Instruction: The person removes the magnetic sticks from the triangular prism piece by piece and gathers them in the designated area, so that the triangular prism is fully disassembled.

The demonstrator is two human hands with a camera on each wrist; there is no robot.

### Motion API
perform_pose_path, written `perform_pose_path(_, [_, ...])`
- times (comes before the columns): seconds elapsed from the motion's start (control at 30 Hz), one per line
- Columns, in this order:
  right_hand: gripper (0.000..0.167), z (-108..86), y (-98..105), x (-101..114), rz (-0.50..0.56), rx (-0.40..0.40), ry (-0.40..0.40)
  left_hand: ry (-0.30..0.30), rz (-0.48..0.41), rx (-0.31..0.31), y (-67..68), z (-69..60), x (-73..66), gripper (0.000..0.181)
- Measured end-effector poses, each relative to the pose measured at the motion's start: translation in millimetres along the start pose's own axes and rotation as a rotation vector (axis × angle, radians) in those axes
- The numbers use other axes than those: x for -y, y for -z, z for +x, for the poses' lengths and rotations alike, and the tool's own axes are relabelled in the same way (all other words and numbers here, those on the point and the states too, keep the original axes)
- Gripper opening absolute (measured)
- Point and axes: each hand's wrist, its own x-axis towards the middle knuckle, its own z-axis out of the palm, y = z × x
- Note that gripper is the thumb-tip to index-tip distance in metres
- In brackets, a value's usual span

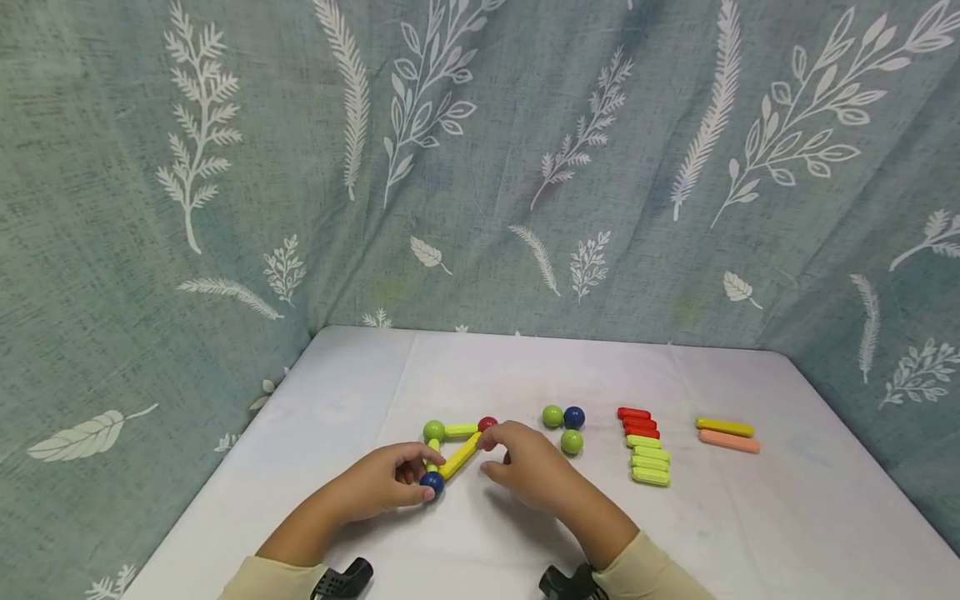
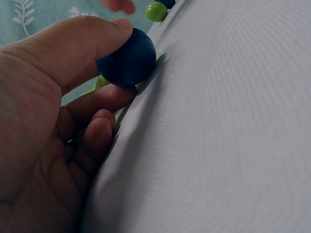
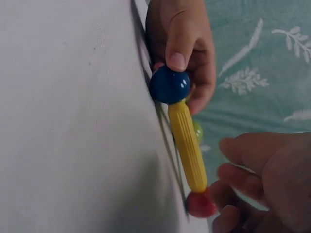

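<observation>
A triangle of rods and balls lies on the white cloth. It has a green ball (image 1: 433, 431), a red ball (image 1: 487, 424) and a blue ball (image 1: 431, 483) at its corners. Two light green rods (image 1: 461, 431) and a longer yellow rod (image 3: 187, 148) join them. My left hand (image 1: 384, 482) pinches the blue ball (image 2: 129, 59), thumb on one side and fingers on the other. My right hand (image 1: 528, 467) is at the red ball (image 3: 200, 204), its thumb apart from the ball and its fingers loosely bent. Whether a fingertip touches that ball is hard to tell.
Right of the triangle sit two loose green balls (image 1: 572, 442) and a dark blue ball (image 1: 574, 417). Farther right are a column of short red rods (image 1: 641, 423) and light green rods (image 1: 650, 467), then a yellow rod (image 1: 724, 427) and an orange rod (image 1: 729, 442). A leaf-patterned curtain (image 1: 480, 167) stands behind.
</observation>
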Motion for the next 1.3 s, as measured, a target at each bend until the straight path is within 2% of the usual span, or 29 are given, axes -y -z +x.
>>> perform_pose_path(0.2, [0.025,22.6,-15.2,10.3,-0.005,-0.002,0.073,-0.015,-0.002,-0.011,1.1,-1.2,-0.7,0.04])
perform_pose_path(0.4, [0.025,35.2,-27.6,12.0,-0.142,0.072,0.141,-0.002,-0.047,-0.005,1.3,-0.4,1.4,0.042])
perform_pose_path(0.5, [0.025,37.7,-31.8,11.6,-0.173,0.102,0.157,0.002,-0.048,-0.001,1.6,-0.6,1.6,0.043])
perform_pose_path(0.67, [0.023,38.2,-34.0,11.4,-0.166,0.109,0.194,-0.01,-0.039,-0.001,2.7,-2.2,1.2,0.042])
perform_pose_path(0.87, [0.016,37.0,-33.9,9.4,-0.102,0.094,0.206,-0.009,-0.042,0.002,3.6,-3.0,1.2,0.042])
perform_pose_path(1.3, [0.021,36.5,-37.2,3.0,-0.036,0.086,0.204,0.001,-0.033,-0.005,3.3,-2.0,0.1,0.045])
